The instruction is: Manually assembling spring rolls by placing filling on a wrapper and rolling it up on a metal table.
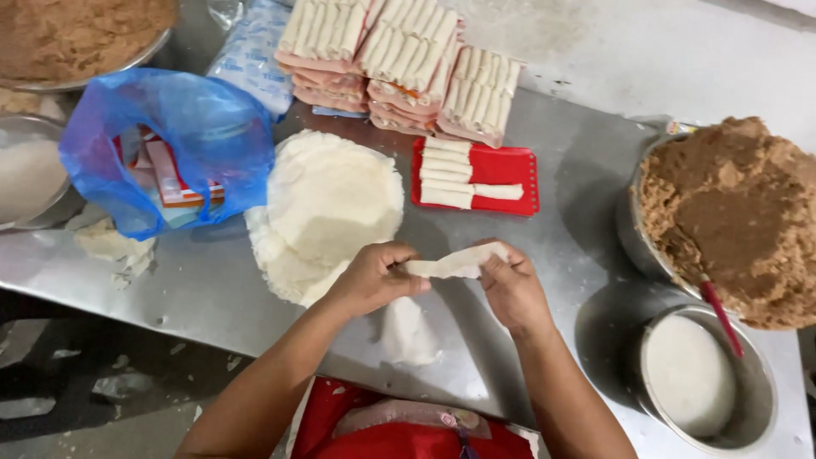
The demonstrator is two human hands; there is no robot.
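Both hands, left hand [371, 279] and right hand [510, 287], pinch a rolled wrapper [455, 264] at centre frame, each grip closed on an end to keep it tight; wrapper stack [327, 200] just above-left.

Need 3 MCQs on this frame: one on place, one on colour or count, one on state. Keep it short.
1. Where is the red tray of finished rolls?
A. On the table beyond the hands
B. Inside the blue bag
C. On the floor

2. What colour is the plastic bag?
A. Green
B. Blue
C. Black

3. What is the state of the rolled wrapper?
A. Lying flat on the pile
B. Inside the bowl
C. Held by both hands

Answers: 1 A, it lies on the steel table; 2 B, plainly blue; 3 C, left hand and right hand pinch it.
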